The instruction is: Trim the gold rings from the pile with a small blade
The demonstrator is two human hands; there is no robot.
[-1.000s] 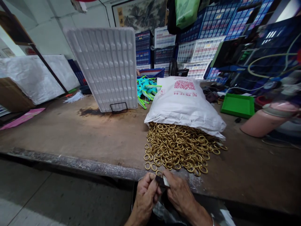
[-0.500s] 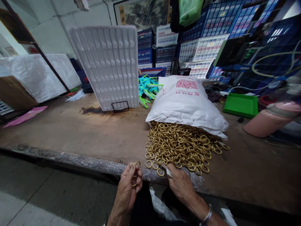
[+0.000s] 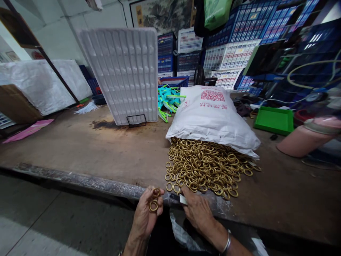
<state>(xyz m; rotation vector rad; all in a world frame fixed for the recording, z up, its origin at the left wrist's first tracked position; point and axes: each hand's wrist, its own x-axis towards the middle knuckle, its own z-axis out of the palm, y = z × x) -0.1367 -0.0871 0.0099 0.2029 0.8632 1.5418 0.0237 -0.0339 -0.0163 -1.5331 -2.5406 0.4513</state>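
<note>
Near the table's front edge, my left hand (image 3: 146,209) holds a few gold-coloured rings (image 3: 153,205), which lie between its curled fingers and thumb. To its right, my right hand (image 3: 198,209) grips a small flat tool with a dark, blade-like tip (image 3: 174,196) and a white part (image 3: 183,200); its exact kind is unclear. That tip points left toward my left hand, apart from it. Just beyond my right hand spreads a heap of similar rings (image 3: 202,167), spilling from the mouth of a white sack (image 3: 210,117) with red print.
A ribbed translucent tray (image 3: 125,78) stands upright on a small black wire stand (image 3: 136,121). Turquoise and green pieces (image 3: 169,99) lie behind the sack. At right are a green tray (image 3: 274,120) and a pink bottle (image 3: 301,138). Stacked crates (image 3: 223,57) fill the back.
My right hand has moved left with the tool, closer to my left hand. My left hand has turned so that the rings in it show more plainly.
</note>
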